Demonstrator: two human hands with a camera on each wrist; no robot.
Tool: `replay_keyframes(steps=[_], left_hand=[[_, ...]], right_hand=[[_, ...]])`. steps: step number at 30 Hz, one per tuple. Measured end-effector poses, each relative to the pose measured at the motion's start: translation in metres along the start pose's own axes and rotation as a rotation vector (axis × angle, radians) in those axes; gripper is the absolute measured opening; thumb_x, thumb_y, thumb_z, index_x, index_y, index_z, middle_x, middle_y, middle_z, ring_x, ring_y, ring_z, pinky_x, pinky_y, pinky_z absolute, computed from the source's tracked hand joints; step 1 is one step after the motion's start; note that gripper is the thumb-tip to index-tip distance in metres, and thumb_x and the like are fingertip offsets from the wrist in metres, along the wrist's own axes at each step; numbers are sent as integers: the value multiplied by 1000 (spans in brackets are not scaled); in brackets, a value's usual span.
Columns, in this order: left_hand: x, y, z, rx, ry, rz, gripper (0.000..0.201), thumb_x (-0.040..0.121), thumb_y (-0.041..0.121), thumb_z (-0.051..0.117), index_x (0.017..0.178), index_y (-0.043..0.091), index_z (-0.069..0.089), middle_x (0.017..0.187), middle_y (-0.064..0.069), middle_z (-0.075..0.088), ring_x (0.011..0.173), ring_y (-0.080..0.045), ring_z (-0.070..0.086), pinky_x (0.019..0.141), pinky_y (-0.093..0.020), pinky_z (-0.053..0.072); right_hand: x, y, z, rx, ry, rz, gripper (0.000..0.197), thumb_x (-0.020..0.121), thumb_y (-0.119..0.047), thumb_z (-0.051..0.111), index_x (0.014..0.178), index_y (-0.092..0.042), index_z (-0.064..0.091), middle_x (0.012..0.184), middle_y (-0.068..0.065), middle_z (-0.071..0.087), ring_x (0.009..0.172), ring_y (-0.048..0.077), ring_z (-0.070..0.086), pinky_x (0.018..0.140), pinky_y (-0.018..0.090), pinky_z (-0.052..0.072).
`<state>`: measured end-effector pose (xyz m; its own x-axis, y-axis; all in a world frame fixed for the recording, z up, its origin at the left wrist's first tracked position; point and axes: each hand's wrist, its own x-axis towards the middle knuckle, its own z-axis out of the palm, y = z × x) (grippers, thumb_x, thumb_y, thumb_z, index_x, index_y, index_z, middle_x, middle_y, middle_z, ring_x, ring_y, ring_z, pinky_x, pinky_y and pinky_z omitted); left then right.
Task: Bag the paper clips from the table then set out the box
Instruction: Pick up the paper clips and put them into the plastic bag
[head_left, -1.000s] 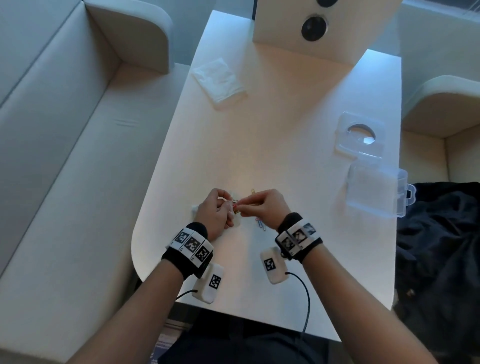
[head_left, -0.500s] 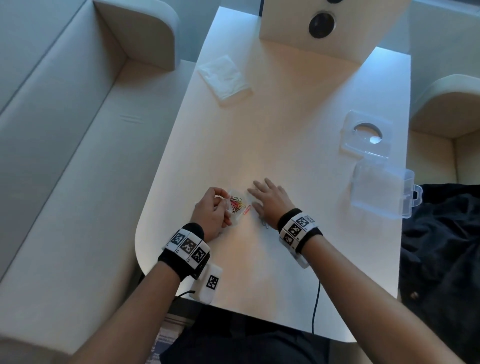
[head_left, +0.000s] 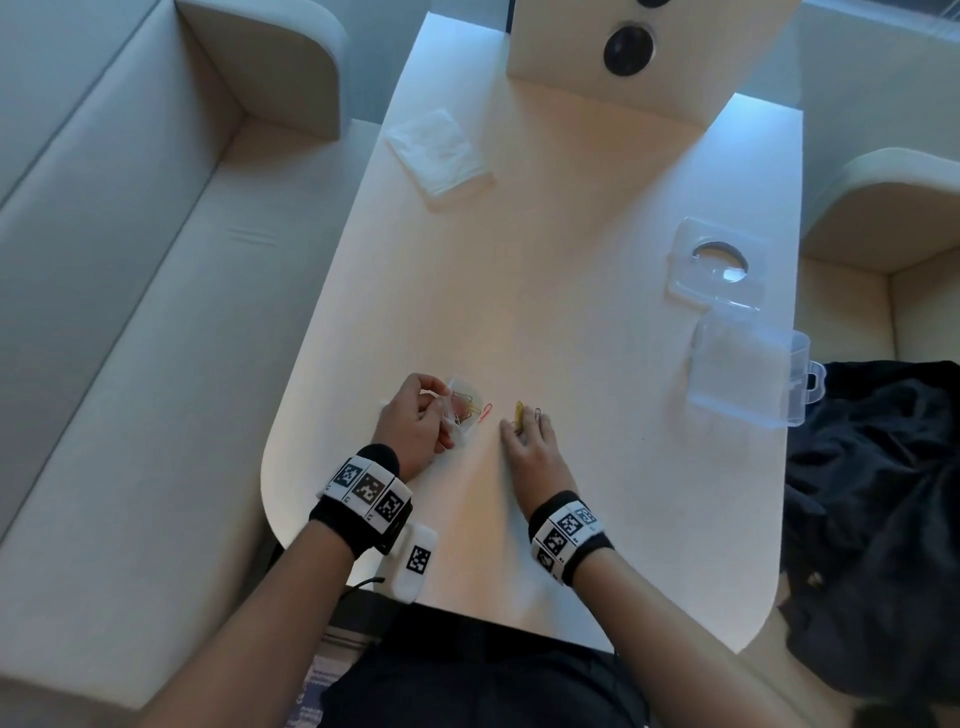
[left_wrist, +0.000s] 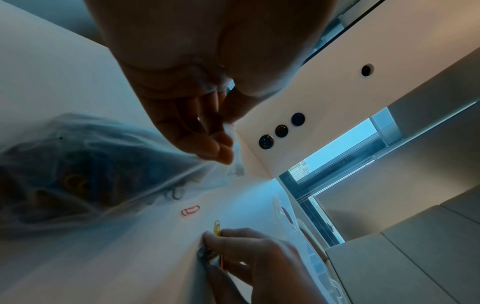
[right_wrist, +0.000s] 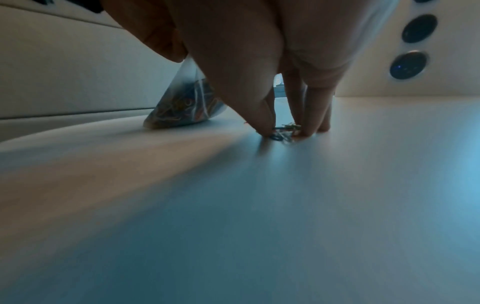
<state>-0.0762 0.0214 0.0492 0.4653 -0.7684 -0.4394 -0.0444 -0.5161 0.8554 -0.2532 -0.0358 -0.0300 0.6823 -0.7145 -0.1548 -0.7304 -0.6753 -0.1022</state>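
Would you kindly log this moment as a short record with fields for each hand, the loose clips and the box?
left hand: pinches the clear bag by its top, clips inside
right hand: fingertips down on the table, gathering a small cluster of clips
loose clips: pink clip beside the bag; yellow clip at the right fingertips
box: clear, on the table's right edge, untouched
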Motion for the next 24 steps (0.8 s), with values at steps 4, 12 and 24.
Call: replay_keyframes(steps=[4,12,24], left_hand=[[0,2,2,1,-10,-10,13,101,6,44,100,15,53,67,-3,64,45,-8,59,48,-20,50],[-6,3,8,-8,-39,-26,11,101,4,43,102,12,51,69,-6,61,46,-8,57,48,-19,49],[-8,6,22,-22,-31,-33,10,101,5,44,103,11,52,70,-7,62,48,-12,57,46,-17,47]], right_hand=[[4,11,-10,68,-17,-41,25,71,10,71,95,0,71,104,19,67,93,32,66,79,36,60],[35,40,-17,121,-169,-50,12,84,0,64,81,-6,74,83,6,67,72,22,64,72,30,57],[38,21,-84,1309,-54,385,16,75,-9,80,91,-8,78,85,5,77,81,16,73,79,24,58]])
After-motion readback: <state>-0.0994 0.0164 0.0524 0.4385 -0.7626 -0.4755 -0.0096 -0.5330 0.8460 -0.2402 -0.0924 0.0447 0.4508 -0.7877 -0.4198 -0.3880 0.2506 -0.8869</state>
